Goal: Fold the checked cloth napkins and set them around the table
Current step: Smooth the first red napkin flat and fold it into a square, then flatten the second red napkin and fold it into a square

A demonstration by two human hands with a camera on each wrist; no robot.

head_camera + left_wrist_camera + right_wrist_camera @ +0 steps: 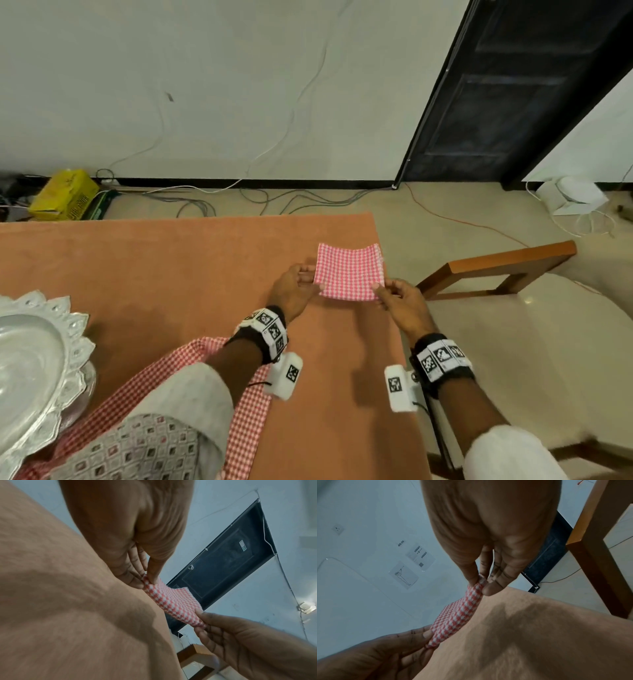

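Observation:
A folded pink-and-white checked napkin (347,272) sits near the right edge of the orange-covered table (171,274), its near edge held a little above the cloth. My left hand (298,284) pinches the napkin's near left corner (150,584). My right hand (394,296) pinches the near right corner (479,584). In the left wrist view the napkin (173,600) stretches between both hands. The right wrist view shows the napkin (453,620) the same way. More checked cloth (246,425) lies under my left forearm at the near edge.
A silver scalloped tray (37,370) stands at the table's left. A wooden chair (507,263) with a pale seat is just right of the table. Beyond are cables on the floor, a yellow box (63,193) and a dark door (513,92).

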